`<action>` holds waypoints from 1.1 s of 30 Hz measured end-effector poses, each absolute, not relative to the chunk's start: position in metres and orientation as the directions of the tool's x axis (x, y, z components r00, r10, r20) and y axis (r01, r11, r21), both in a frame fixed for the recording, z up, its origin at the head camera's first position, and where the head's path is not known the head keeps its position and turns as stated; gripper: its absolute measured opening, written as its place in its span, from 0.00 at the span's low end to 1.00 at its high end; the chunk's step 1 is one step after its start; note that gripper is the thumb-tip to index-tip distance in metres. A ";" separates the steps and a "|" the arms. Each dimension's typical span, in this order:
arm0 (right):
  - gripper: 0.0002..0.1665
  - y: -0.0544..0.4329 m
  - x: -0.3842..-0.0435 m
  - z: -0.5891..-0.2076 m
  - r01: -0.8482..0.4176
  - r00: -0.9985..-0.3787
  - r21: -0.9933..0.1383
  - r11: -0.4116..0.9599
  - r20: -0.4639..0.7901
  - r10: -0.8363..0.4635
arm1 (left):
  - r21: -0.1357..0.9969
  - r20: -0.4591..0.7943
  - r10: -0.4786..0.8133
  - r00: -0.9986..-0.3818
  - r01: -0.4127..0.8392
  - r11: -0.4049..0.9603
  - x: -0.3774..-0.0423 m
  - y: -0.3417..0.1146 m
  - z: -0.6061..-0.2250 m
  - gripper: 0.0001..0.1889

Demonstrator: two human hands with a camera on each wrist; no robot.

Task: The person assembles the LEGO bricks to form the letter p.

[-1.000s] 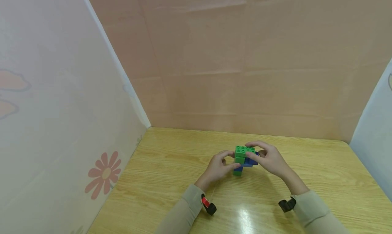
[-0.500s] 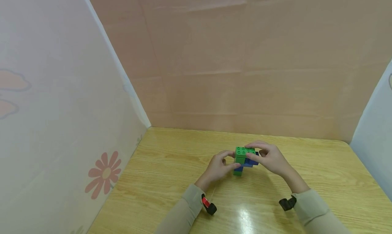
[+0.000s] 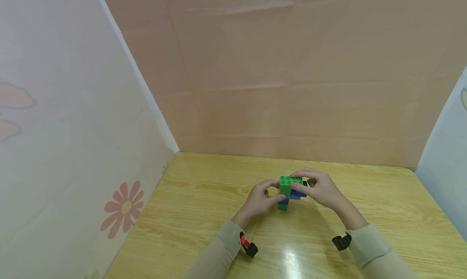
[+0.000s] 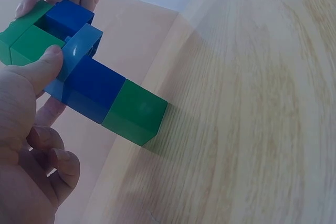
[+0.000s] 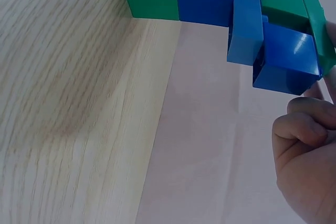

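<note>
A tower of toy building bricks stands on the wooden table. At its foot is a green brick (image 4: 136, 113), with a blue brick (image 4: 94, 88) above. A lighter blue flat brick (image 5: 245, 30) lies across that and juts out to the right. It bears a green brick (image 5: 284, 6) and a dark blue brick (image 5: 290, 57) side by side. A studded green brick (image 3: 286, 180) caps them. My left hand (image 3: 258, 200) pinches the tower near the lighter blue brick, from the left. My right hand (image 3: 322, 189) grips the top green brick between thumb and fingers, its other fingers curled.
The wooden table (image 3: 204, 198) reaches back to a tan sheet wall (image 3: 233, 108). A pale panel with a flower print (image 3: 126, 206) rises on the left, another pale panel (image 3: 446, 149) on the right. Dark wrist devices (image 3: 341, 242) sit at both sleeves.
The top green brick has come down a little onto the bricks beneath, and the seam under it has narrowed. Both hands keep their holds almost in place.
</note>
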State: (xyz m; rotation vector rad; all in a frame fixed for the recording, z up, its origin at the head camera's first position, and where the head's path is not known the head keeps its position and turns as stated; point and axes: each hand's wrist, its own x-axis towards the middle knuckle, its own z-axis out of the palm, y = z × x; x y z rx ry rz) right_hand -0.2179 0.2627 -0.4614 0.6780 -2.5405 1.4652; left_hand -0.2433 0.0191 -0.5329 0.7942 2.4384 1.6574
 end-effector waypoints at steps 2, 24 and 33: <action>0.14 0.262 -0.218 -0.461 -0.440 -0.891 -0.791 0.425 0.324 -0.318 | 0.888 0.214 0.464 -0.860 0.369 0.273 -0.244 0.019 -0.533 0.19; 0.14 0.259 -0.217 -0.462 -0.424 -0.895 -0.811 0.403 0.306 -0.325 | 0.898 0.219 0.465 -0.858 0.364 0.248 -0.243 0.017 -0.532 0.18; 0.15 0.264 -0.218 -0.467 -0.471 -0.876 -0.760 0.447 0.347 -0.334 | 0.885 0.228 0.454 -0.862 0.377 0.271 -0.240 0.019 -0.536 0.20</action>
